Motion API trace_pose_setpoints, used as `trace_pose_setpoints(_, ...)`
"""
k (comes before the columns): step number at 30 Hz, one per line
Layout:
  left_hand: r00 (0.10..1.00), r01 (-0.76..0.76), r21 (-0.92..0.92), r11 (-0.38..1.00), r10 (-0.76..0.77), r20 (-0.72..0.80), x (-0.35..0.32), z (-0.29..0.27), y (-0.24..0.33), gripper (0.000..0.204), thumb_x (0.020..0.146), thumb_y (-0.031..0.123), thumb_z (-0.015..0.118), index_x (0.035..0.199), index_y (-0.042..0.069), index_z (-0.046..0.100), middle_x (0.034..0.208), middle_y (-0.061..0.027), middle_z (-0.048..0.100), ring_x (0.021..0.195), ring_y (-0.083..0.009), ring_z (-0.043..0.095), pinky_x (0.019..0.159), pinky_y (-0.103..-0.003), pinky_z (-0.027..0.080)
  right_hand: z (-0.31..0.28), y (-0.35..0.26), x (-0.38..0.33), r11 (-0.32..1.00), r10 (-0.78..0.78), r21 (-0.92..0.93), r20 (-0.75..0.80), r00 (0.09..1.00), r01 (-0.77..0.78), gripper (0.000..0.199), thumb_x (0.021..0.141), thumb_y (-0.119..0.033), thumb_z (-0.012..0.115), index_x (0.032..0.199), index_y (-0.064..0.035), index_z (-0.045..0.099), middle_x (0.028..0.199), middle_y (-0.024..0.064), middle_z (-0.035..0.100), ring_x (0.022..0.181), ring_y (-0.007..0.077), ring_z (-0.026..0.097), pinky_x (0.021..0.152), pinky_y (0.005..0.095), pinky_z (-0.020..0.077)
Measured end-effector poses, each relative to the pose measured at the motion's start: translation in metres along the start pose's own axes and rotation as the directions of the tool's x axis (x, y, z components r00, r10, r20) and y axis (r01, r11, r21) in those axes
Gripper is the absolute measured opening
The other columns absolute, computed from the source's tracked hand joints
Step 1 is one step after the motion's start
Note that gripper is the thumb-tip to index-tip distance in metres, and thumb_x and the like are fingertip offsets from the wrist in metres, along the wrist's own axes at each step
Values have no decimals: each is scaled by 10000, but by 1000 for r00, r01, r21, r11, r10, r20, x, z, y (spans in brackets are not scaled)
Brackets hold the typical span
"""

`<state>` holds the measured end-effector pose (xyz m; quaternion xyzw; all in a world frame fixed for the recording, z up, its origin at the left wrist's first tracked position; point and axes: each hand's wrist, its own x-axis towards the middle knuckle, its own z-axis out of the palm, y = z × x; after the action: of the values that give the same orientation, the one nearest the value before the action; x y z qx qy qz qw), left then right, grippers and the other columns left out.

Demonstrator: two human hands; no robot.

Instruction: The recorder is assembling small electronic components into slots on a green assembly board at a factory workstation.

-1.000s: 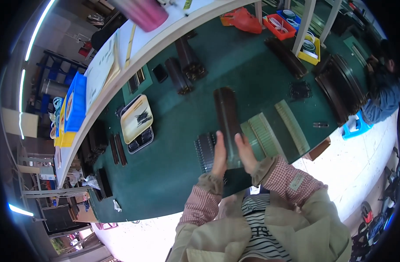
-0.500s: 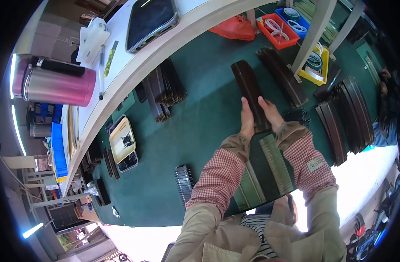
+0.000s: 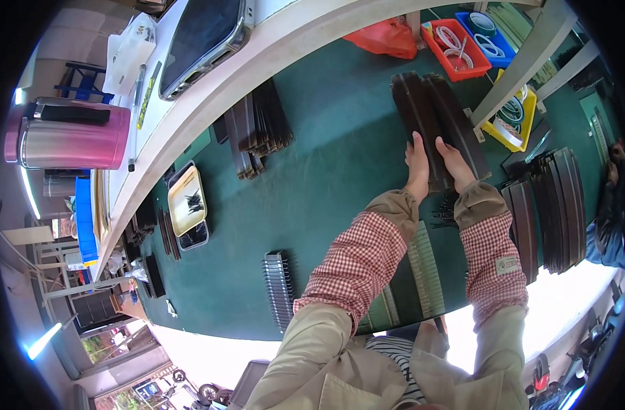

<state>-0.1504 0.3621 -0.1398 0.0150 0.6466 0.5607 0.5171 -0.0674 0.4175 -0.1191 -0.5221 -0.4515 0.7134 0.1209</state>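
Observation:
Between my two hands is a stack of dark brown strips point(image 3: 416, 109), long and narrow, lying lengthwise away from me. My left hand point(image 3: 417, 167) presses its left side near the close end, and my right hand point(image 3: 454, 162) grips the right side, thumb on top. Right against it lies a second brown stack point(image 3: 461, 123), the two side by side. Close below my hands is a bunch of small black pieces point(image 3: 445, 210), partly hidden by my right wrist. A pale green ribbed strip point(image 3: 426, 270) lies on the table between my forearms.
More brown stacks point(image 3: 558, 205) stand at the right, others point(image 3: 258, 130) at the far left. A yellow tray point(image 3: 188, 198) holds small black pieces. Red point(image 3: 456, 51), blue and yellow bins sit by the white shelf post point(image 3: 524, 68). A row of dark clips point(image 3: 278, 290) lies left of my arm.
My hands have carried the brown stack to the right, up against the second stack. The gap between the two stacks has closed. The view has shifted slightly too.

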Motion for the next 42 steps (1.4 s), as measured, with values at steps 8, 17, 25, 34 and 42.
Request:
trace_pose_setpoints(8, 991, -132, -99, 986, 130, -21, 0, 7, -17, 826, 829, 629, 349, 1394, 65, 137, 1431, -135, 166, 1313, -254, 162, 1052, -373, 161, -4, 8, 17, 954, -145, -277, -95, 985, 114, 547, 890, -344, 451, 1272, 40, 375, 1232, 180, 482, 1130, 262, 464, 931, 295, 348)
trace_pose_setpoints(17, 916, -236, -425, 874, 346, 203, 8, 10, -26, 672, 879, 505, 389, 1311, -2, 297, 1280, -139, 396, 1149, -231, 400, 990, -331, 285, -8, 15, 1, 694, -588, -624, -204, 782, 359, 402, 851, -188, 502, 1180, 40, 479, 1104, 241, 548, 1036, 325, 536, 886, 346, 403)
trace_pose_setpoints(25, 502, 755, -625, 199, 436, 746, -16, -27, -24, 511, 913, 405, 373, 1268, 37, 367, 1247, -129, 418, 1101, -235, 418, 986, -349, 290, 90, -19, -113, 354, -935, -441, -162, 315, 824, 387, 772, -103, 593, 1124, 18, 487, 1165, 178, 482, 1147, 333, 415, 970, 403, 330)
trace_pose_setpoints(34, 428, 320, -616, 719, 471, 772, -105, -82, -22, 530, 923, 361, 357, 1325, 23, 286, 1359, -142, 317, 1214, -252, 349, 1033, -367, 246, 99, 81, -162, -232, -758, -152, 647, -80, 961, 402, 798, -259, 492, 1109, -15, 564, 1158, 135, 531, 1081, 299, 491, 969, 469, 313)
trace_pose_setpoints(42, 800, 319, -595, 738, 127, 586, -252, -214, -91, 450, 948, 313, 311, 1245, -20, 364, 1293, -142, 399, 1195, -232, 388, 996, -325, 320, 155, 154, -240, -45, -762, -446, 594, 258, 894, 368, 823, -214, 442, 1117, -23, 552, 1207, 156, 493, 1087, 301, 478, 960, 457, 300)
